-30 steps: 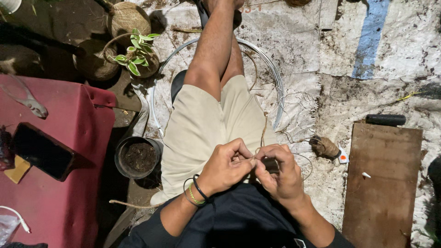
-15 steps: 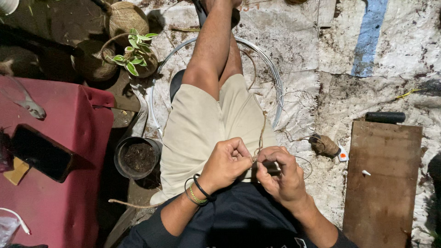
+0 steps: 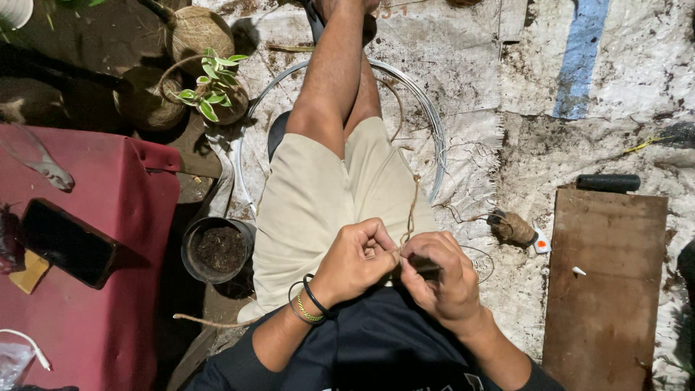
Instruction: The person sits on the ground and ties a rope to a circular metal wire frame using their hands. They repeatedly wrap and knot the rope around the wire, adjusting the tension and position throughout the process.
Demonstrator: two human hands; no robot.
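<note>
The work shown is on a strand of brown twine, and it looks to be midway: the strand is gathered between both hands, but no finished knot or wrapped piece shows there, so the tying itself seems not yet done. What the fingers are forming is hidden by the knuckles.

The left hand is curled, thumb and forefinger pinched on the twine, wrist bent inward over the lap, with dark and gold bracelets at the wrist. The right hand touches it, fingers clenched round a small dark object too hidden to name, while its fingertips also pinch the strand. From the pinch the twine rises away from the hands along the beige shorts toward the knees.

Beyond the hands, a hoop of grey wire rings the legs on the soiled white sheet. To the right of the right hand lies a ball of twine, then a brown board. Left of the left hand stands a black pot of soil; further left is a red-covered bench bearing a dark phone. Well ahead to the left, a small leafy plant sits in a husk ball.
</note>
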